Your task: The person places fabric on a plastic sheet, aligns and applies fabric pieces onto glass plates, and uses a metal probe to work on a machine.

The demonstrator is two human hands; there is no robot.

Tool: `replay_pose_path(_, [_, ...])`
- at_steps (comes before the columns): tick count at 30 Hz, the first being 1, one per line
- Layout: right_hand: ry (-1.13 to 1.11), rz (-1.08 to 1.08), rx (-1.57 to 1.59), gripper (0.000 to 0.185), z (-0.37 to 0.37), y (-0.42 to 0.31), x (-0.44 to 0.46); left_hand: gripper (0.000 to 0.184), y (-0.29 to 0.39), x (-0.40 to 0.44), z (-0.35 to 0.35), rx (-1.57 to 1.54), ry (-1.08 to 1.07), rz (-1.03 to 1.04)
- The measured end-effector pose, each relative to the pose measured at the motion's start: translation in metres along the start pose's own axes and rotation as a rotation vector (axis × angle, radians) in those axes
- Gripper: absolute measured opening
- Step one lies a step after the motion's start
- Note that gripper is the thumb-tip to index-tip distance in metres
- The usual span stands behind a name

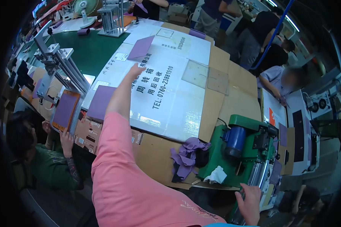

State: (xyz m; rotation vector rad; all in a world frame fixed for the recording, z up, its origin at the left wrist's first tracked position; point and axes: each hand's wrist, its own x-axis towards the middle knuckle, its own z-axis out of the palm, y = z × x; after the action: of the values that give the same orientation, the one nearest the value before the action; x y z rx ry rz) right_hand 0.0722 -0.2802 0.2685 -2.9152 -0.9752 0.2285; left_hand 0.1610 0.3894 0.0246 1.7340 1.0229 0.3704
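Observation:
My left hand (135, 70) is stretched out over the white printed cardboard, fingers partly bent and apart, with nothing visible in them. Just beyond its fingertips is a purple sheet (141, 48); whether they touch I cannot tell. A second purple sheet (101, 103) lies beside my left forearm. My right hand (250, 200) is low at the right, thumb and fingers apart and holding nothing, close to the metal rollers (257, 176) of a green machine (236, 123) with a blue motor (235, 140).
Crumpled purple scraps (185, 157) and a white tissue (216, 175) lie by the machine. Two clear plates (195, 75) rest on the white cardboard (170, 123). At left, a person in green (51, 166) handles a purple piece (65, 109) at a metal press. Other people work behind.

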Motion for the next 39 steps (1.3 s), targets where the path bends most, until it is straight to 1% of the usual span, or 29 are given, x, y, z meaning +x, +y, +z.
replay_pose_path(1, [-0.006,-0.041,0.068,0.032,-0.002,-0.008,0.007,0.055,-0.038,0.019,0.018,0.187,0.07,0.073])
replay_pose_path(2, [-0.007,-0.085,0.135,0.031,-0.005,-0.016,0.015,0.041,-0.124,0.093,0.058,0.229,0.186,0.242])
replay_pose_path(3, [-0.003,-0.128,0.203,0.03,-0.01,-0.025,0.024,0.041,-0.092,0.038,0.062,0.235,0.186,0.244])
replay_pose_path(4, [0.002,-0.169,0.271,0.03,-0.014,-0.034,0.033,0.034,-0.052,-0.022,0.052,0.152,-0.012,0.091])
replay_pose_path(6, [0.037,-0.329,0.423,0.028,-0.03,-0.053,0.046,0.033,-0.01,-0.076,0.068,-0.077,-0.14,0.012])
replay_pose_path(7, [0.046,-0.297,0.43,0.028,-0.04,-0.061,0.048,0.033,0.013,-0.097,0.07,-0.065,-0.17,0.022])
replay_pose_path(8, [0.107,-0.387,0.503,0.029,-0.052,-0.067,0.047,0.033,0.041,-0.116,0.073,-0.008,-0.274,0.114])
replay_pose_path(9, [0.178,-0.476,0.57,0.029,-0.064,-0.07,0.045,0.034,0.073,-0.138,0.074,0.047,-0.38,0.214])
replay_pose_path(11, [0.45,-0.458,0.713,0.034,-0.086,-0.068,0.034,0.04,0.149,-0.207,0.067,0.003,-0.315,0.595])
replay_pose_path(12, [0.67,-0.467,0.831,0.041,-0.094,-0.061,0.027,0.04,0.178,-0.239,0.064,0.007,-0.349,0.632])
replay_pose_path(14, [0.873,-0.537,0.919,0.058,-0.116,-0.047,0.004,0.046,0.225,-0.299,0.052,-0.354,-0.081,1.27])
replay_pose_path(15, [0.979,-0.494,0.911,0.058,-0.124,-0.04,-0.015,0.046,0.238,-0.326,0.038,-0.324,-0.002,1.4])
replay_pose_path(16, [1.081,-0.453,0.899,0.058,-0.13,-0.034,-0.035,0.06,0.257,-0.361,0.027,-0.512,0.045,1.454])
replay_pose_path(17, [1.362,-0.224,0.92,0.065,-0.134,-0.045,-0.049,0.068,0.267,-0.388,0.009,-0.56,0.002,1.608])
replay_pose_path(18, [1.392,-0.212,0.905,0.065,-0.131,-0.034,-0.058,0.076,0.272,-0.414,-0.008,-0.606,-0.04,1.757])
replay_pose_path(19, [1.444,-0.238,0.855,0.064,-0.129,-0.03,-0.07,0.084,0.275,-0.449,-0.012,-0.729,-0.031,1.821])
replay_pose_path(20, [1.489,-0.262,0.811,0.062,-0.126,-0.025,-0.084,0.081,0.289,-0.492,0.002,-1.136,0.103,1.756])
replay_pose_path(21, [1.528,-0.283,0.77,0.061,-0.123,-0.02,-0.097,0.081,0.293,-0.513,0.001,-1.134,0.08,1.762])
replay_pose_path(28, [1.842,-0.421,0.42,0.052,-0.095,0.051,-0.192,0.073,0.335,-0.665,0.022,-0.959,-0.305,1.896])
replay_pose_path(31, [1.926,-0.484,0.239,0.048,-0.086,0.086,-0.228,0.072,0.344,-0.722,0.039,-0.885,-0.441,1.928])
replay_pose_path(34, [1.963,-0.591,0.098,0.045,-0.078,0.118,-0.25,0.071,0.342,-0.767,0.052,-0.782,-0.51,1.932])
replay_pose_path(39, [2.019,-0.774,-0.126,0.038,-0.07,0.148,-0.289,0.07,0.348,-0.819,0.09,-0.708,-0.52,1.939])
